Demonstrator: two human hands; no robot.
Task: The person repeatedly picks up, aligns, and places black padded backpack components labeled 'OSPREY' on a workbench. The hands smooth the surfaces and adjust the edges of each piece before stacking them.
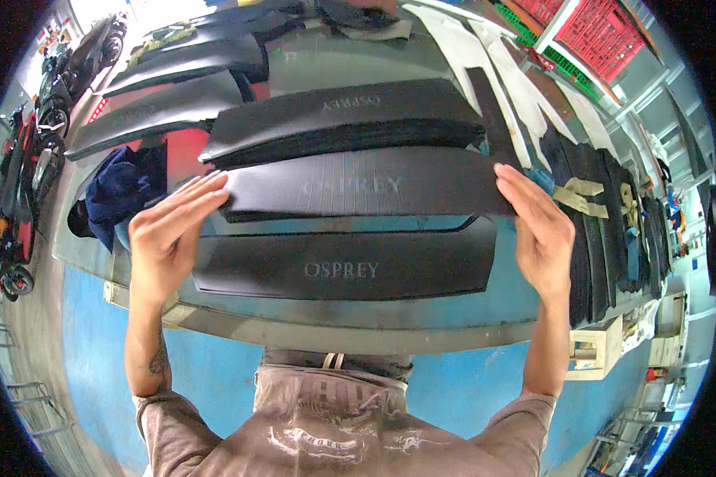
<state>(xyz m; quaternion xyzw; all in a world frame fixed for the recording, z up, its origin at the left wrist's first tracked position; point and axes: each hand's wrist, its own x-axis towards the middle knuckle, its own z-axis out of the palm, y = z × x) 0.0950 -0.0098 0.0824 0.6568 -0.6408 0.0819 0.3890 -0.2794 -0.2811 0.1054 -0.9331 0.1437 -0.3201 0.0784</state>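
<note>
A long black fabric panel [366,184] with pale lettering hangs flat above the table, held at both ends. My left hand [167,230] grips its left end with fingers spread along the edge. My right hand [541,226] grips its right end. Below it a matching black panel [350,266] lies flat on the grey table [350,330] near the front edge. Behind the lifted panel sits a thick stack of black panels [342,119].
More black panel stacks [175,95] lie at the back left, next to a dark blue cloth [123,187]. Rows of upright black pieces [605,230] fill the right side, white strips [501,71] behind them. Red crates [605,28] stand at top right, motorbikes [24,175] at left.
</note>
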